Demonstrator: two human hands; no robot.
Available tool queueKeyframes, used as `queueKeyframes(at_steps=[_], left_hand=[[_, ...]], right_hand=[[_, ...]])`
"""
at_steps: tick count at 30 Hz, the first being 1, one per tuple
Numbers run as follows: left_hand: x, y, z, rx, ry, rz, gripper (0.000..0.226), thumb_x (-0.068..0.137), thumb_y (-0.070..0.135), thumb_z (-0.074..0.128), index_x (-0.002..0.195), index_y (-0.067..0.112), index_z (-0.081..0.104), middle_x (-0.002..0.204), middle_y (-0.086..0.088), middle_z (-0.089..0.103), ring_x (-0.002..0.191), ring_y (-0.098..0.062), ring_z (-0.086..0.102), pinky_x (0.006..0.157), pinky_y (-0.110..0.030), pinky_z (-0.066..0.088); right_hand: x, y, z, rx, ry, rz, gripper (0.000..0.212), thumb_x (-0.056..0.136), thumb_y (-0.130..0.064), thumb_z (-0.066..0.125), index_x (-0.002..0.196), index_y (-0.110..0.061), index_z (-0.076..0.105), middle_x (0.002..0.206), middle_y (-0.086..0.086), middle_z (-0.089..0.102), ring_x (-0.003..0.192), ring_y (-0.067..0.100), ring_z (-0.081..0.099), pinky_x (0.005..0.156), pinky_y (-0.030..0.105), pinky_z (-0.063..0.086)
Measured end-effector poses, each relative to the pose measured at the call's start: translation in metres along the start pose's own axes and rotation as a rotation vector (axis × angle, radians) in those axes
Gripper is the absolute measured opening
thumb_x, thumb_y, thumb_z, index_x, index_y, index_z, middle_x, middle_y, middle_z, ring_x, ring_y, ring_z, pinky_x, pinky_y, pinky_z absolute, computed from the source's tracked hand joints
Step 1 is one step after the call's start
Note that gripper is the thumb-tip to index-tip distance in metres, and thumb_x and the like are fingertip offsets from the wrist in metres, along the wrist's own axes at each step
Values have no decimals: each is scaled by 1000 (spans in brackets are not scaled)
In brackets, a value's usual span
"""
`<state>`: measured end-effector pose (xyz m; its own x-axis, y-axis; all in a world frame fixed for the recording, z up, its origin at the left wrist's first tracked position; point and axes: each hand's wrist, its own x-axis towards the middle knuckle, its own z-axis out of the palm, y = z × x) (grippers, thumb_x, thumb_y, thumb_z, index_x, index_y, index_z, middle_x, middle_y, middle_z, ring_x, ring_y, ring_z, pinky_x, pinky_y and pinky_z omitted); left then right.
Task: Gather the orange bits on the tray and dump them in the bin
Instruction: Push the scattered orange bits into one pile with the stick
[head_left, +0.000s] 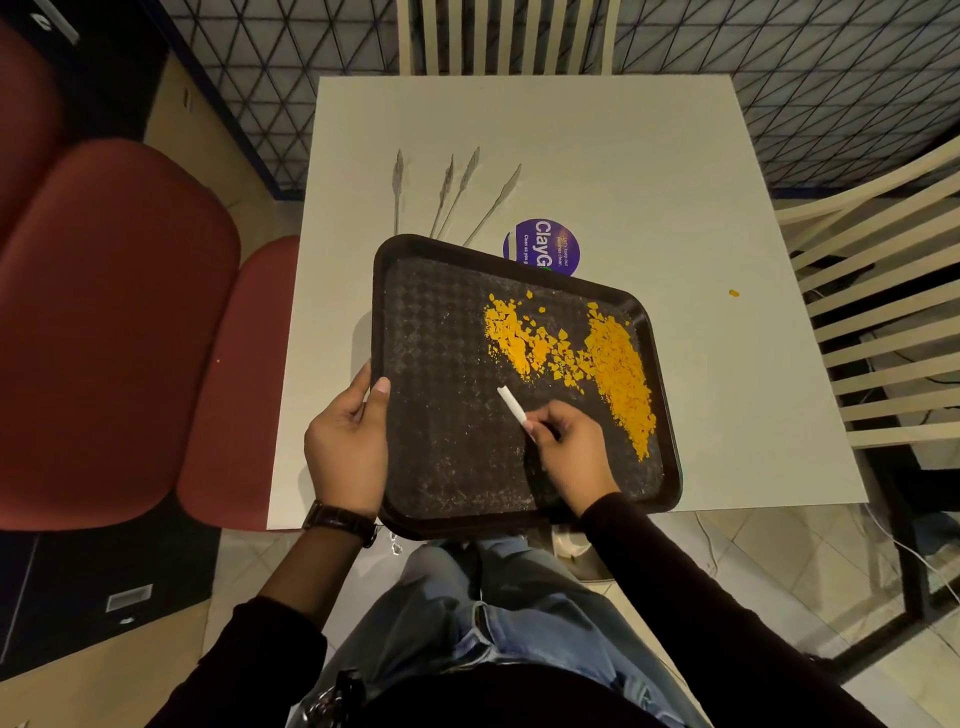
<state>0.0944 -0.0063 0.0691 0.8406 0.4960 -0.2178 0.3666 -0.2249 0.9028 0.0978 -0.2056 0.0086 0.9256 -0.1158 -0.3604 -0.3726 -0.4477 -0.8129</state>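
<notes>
Jeans-clad lap (498, 618) at bottom centre, partly cut off. Left hand (347, 441) grips black tray (441, 467) at its left rim, thumb on top. Right hand (569, 452) pinches a white stick-like scraper (511, 406), lower end hidden in fingers. Orange bits (597, 358) heaped at tray's right; one stray bit (733, 293) on table (675, 182). Purple sticker (548, 244) partly hidden behind tray. No bin visible.

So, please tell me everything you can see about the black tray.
The tray is dark, rectangular with rounded corners and a raised rim, and looks like plastic with a textured floor dusted with pale specks. It lies flat on the white table, turned at an angle, its near edge past the table's edge. The left hand grips its left rim. The right hand rests on it, holding a white stick. Orange bits lie in two heaps on its right half. It partly covers a purple sticker.
</notes>
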Motion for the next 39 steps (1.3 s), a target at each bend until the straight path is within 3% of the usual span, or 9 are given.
queueKeyframes(at_steps=[5,9,14,19,23,26,30,35,39], left_hand=[[0,-1,0,12,-6,13,33,91,23,58,124,17,60,111,14,61,97,2,59,93,-28,50],[-1,-3,0,1,-2,14,34,91,23,58,124,16,60,117,9,62,99,1,59,91,-24,49],[1,-3,0,3,0,12,33,92,22,57,125,18,60,110,15,60,90,12,56,85,-15,47],[1,-4,0,-2,-2,-7,33,91,24,57,124,19,60,118,9,64,102,-3,61,91,-26,50],[-1,0,0,5,-5,10,33,92,23,57,124,19,60,111,17,60,98,4,58,90,-21,49],[-1,-1,0,3,-8,17,33,92,22,57,125,19,60,110,17,60,94,9,58,87,-13,48],[0,-3,0,-6,-5,15,33,91,22,57,124,19,60,110,15,61,94,9,57,89,-19,48],[0,-5,-1,-6,-5,9,33,91,22,57,124,18,60,113,11,62,102,-3,61,93,-27,49],[2,-6,0,-8,-5,0,33,91,22,58,124,19,60,120,5,64,105,-3,60,95,-29,49]], right_hand=[[35,3,-9,37,136,91,16,88,-8,56,78,-19,62,85,2,64,74,19,59,73,41,53],[56,12,-20,17,184,165,12,88,-8,56,79,-14,62,83,6,64,79,29,63,73,52,55],[35,-1,-24,39,136,113,14,89,-8,55,80,-16,62,89,5,66,81,24,62,76,43,55],[0,-11,-3,-12,-63,8,19,88,-8,58,75,-22,61,80,-5,61,67,8,54,65,31,51],[6,-17,10,28,12,-13,16,87,-7,58,77,-18,63,76,-6,61,60,3,50,56,15,41],[26,-19,9,53,107,33,15,88,-9,57,78,-19,63,78,-3,62,62,11,56,58,26,51],[53,-7,-1,15,185,126,13,88,-10,56,79,-17,62,82,5,65,71,28,64,66,46,57],[66,5,-19,21,266,238,10,89,-8,55,82,-8,61,87,17,67,58,22,61,62,48,58],[55,-7,-18,40,226,171,8,91,-8,53,89,-9,60,84,6,61,60,15,57,59,41,57]])
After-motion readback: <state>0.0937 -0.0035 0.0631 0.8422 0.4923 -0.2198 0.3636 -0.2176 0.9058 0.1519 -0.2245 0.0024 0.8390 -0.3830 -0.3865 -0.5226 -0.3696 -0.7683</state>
